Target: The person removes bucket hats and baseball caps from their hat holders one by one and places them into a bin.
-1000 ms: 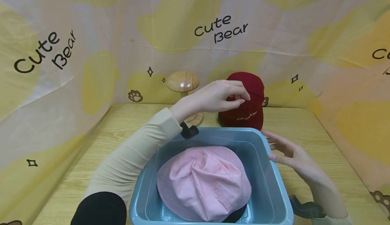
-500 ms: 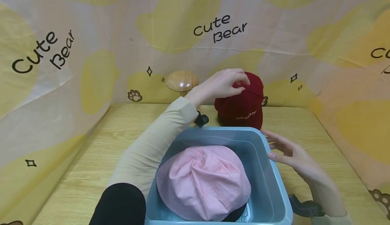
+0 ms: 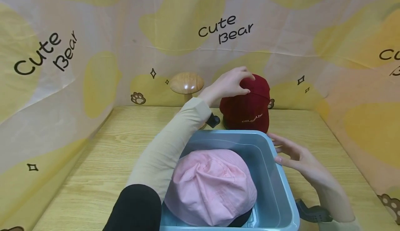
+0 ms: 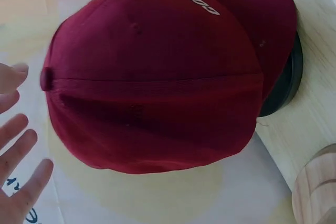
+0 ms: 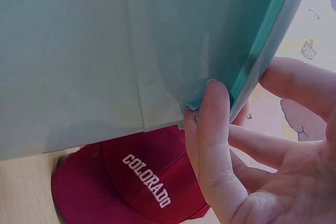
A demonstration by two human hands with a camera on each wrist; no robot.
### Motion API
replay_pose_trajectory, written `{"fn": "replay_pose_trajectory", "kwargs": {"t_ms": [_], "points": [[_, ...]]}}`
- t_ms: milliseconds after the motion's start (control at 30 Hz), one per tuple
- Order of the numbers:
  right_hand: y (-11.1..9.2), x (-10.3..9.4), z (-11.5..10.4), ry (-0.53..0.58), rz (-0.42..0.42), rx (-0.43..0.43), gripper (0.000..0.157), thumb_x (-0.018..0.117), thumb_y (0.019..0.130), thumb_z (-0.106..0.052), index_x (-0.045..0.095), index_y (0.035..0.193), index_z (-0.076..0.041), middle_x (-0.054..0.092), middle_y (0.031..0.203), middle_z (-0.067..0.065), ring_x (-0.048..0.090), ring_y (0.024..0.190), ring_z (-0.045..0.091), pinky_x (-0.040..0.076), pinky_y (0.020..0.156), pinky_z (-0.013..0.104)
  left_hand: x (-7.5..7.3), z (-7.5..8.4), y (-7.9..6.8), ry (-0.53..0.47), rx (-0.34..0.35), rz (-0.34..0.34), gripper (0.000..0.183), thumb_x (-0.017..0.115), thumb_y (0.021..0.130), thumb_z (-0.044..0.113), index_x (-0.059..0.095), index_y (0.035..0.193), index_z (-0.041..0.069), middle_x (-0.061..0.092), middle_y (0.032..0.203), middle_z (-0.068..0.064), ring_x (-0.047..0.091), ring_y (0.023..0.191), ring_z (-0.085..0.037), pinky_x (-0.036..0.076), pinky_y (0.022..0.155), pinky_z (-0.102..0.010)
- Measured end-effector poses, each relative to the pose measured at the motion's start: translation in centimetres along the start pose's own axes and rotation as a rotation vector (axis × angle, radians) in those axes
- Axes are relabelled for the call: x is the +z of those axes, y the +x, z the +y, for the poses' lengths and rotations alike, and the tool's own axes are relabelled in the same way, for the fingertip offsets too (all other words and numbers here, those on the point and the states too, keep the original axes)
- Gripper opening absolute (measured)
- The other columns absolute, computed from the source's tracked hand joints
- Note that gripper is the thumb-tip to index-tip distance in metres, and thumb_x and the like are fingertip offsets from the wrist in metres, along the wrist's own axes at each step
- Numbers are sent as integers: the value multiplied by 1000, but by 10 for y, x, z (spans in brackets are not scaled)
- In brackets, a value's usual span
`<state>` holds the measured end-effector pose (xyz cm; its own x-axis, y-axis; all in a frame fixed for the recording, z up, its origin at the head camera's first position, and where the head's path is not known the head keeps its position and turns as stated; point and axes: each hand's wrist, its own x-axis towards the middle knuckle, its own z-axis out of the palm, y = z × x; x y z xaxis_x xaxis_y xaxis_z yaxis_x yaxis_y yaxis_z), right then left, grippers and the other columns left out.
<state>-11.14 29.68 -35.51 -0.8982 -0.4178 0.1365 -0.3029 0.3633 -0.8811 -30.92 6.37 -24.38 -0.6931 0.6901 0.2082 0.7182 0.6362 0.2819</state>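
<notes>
A dark red baseball cap [image 3: 250,106] lettered COLORADO sits on a dark round stand at the back of the table. My left hand [image 3: 232,82] reaches over the crown from the left, fingers spread. In the left wrist view those fingers [image 4: 26,187] lie just beyond the cap's top button with a gap between. A blue plastic tub [image 3: 282,186] stands in front, a pink hat [image 3: 215,189] lying inside it. My right hand [image 3: 300,159] rests its loosely bent fingers and thumb against the outside of the tub's far right corner, also close up in the right wrist view [image 5: 268,166].
Left of the cap stands a wooden mushroom-shaped stand [image 3: 186,83], its base partly behind my left arm. Something black [image 3: 242,220] shows under the pink hat. Printed cloth [image 3: 175,22] hangs behind and beside the wooden table [image 3: 90,161].
My left hand has moved up and back to the cap's crown, its forearm shifting right over the tub, and its fingers have spread. The right hand, tub and pink hat have stayed put.
</notes>
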Motion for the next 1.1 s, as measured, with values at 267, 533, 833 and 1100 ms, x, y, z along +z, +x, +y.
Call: {"fn": "replay_pose_trajectory", "kwargs": {"t_ms": [267,533,833,1100], "points": [[2,1,1,-2,-2,-9,61,56,91,-3,36,148,-12,57,126,-11,59,105,10,51,82,32,15,-9,2,133,-10,-35,58,67,87,40,49,139,22,48,138,1,46,127,-14,42,106,-31],[3,2,1,-4,6,-4,61,56,91,-3,35,148,-11,57,126,-12,59,105,9,51,81,31,21,-12,3,141,-3,-49,51,66,88,39,53,135,22,50,137,3,45,128,-14,42,106,-31],[4,2,2,-1,4,-7,61,55,91,-2,36,148,-12,57,126,-10,59,105,9,51,81,32,22,-11,6,172,9,-17,45,67,89,36,58,130,22,54,129,2,49,122,-14,44,102,-30],[5,2,3,-2,4,-10,62,55,91,-3,35,148,-12,57,126,-11,59,106,9,50,81,35,22,-8,7,242,0,-5,41,65,90,37,60,129,23,57,123,2,51,118,-14,46,99,-29]]}}
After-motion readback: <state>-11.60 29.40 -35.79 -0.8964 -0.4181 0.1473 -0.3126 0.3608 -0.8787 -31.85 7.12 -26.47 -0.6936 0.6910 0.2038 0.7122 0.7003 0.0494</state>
